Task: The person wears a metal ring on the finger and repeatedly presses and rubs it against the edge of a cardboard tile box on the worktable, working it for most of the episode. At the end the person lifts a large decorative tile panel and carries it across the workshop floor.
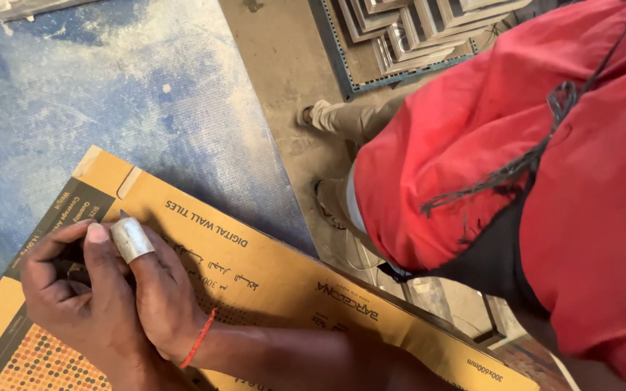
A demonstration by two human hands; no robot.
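My two hands are pressed together at the lower left on a long tan cardboard box (291, 289) with dark print. My left hand (67, 289) is curled around a small dark tool whose pointed tip (123, 214) touches the box near its upper corner. My right hand (161, 289) lies against the left one, with a red thread band (198, 339) on its wrist. One of its fingers wears a silver metal wrap (132, 239) and points towards the tool's tip. Most of the tool is hidden by my fingers.
The box lies on a dusty blue sheet (110, 94) over a work surface. A red shirt (530, 166) and beige trouser legs (356, 119) fill the right side above a dirty concrete floor. Stacked grey framed panels (414, 32) rest at the top.
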